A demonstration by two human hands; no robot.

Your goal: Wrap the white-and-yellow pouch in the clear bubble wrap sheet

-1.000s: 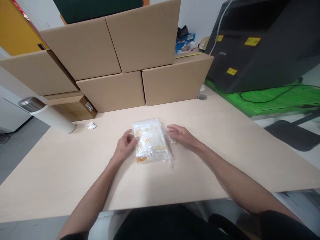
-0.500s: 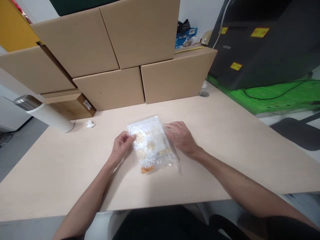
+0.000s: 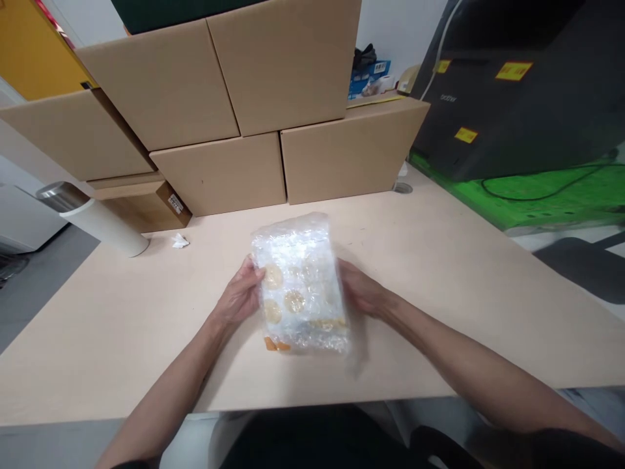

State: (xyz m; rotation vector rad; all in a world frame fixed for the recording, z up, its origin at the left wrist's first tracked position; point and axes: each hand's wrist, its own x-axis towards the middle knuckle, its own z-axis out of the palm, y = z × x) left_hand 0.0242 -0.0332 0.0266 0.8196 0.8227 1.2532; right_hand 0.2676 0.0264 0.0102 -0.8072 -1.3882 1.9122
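A flat white package in clear bubble wrap (image 3: 303, 286), with yellow round patterns and an orange patch at its lower left corner, is held between both hands above the table. My left hand (image 3: 241, 290) grips its left edge, thumb on top and fingers beneath. At the right edge my right hand (image 3: 361, 286) is closed around the side, its fingertips hidden behind the package. A loose flap of the wrap hangs at the lower right.
Cardboard boxes (image 3: 219, 172) are stacked along the table's back. A white bottle with a steel cap (image 3: 105, 225) stands at the left, beside a smaller brown box (image 3: 146, 212) and a crumpled white scrap (image 3: 180, 241). A large black machine (image 3: 508, 104) rises at the right over a green surface (image 3: 547, 189).
The wrapped package has come up off the table and nearer to me. Both hands have shifted from resting at its sides to gripping its edges from beneath.
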